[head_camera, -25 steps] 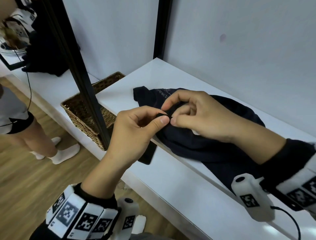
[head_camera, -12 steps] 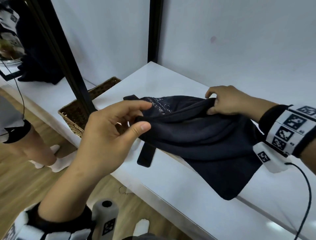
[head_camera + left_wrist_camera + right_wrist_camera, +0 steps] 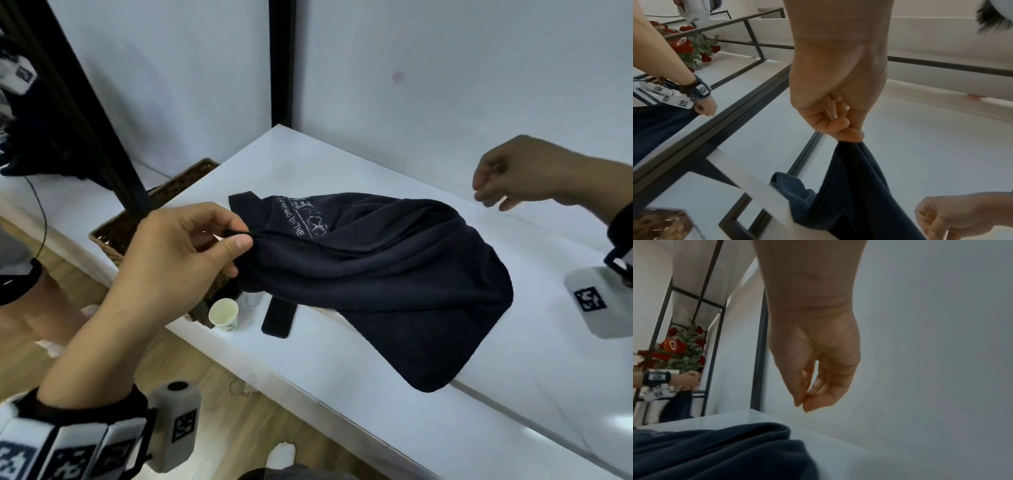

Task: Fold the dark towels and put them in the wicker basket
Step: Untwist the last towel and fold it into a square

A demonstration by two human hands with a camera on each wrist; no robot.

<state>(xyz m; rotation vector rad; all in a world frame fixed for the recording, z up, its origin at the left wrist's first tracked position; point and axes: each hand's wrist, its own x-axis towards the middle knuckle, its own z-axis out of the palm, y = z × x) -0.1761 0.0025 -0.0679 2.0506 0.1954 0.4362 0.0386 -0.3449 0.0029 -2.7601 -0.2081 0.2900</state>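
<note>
A dark navy towel (image 3: 383, 274) with pale lettering lies bunched on the white shelf (image 3: 342, 394). My left hand (image 3: 236, 240) pinches its near-left edge between thumb and fingers and lifts it a little; the left wrist view shows that same pinch on the towel (image 3: 855, 178) by my left hand (image 3: 849, 133). My right hand (image 3: 493, 202) hovers above the shelf, up and to the right of the towel, fingers loosely curled and holding nothing. The right wrist view confirms that my right hand (image 3: 805, 404) is empty, with the towel (image 3: 715, 451) below it. The wicker basket (image 3: 116, 233) sits at the left, partly behind my left hand.
A black post (image 3: 85, 120) stands in front of the basket. A paper cup (image 3: 224, 313) and a flat black object (image 3: 279, 317) sit near the shelf's front edge under the towel's lifted side. Another person's leg (image 3: 34, 298) is at the left. White wall behind.
My right hand let go of the towel's far edge and moved up and to the right. The towel has sagged onto the shelf. My left hand keeps its pinch.
</note>
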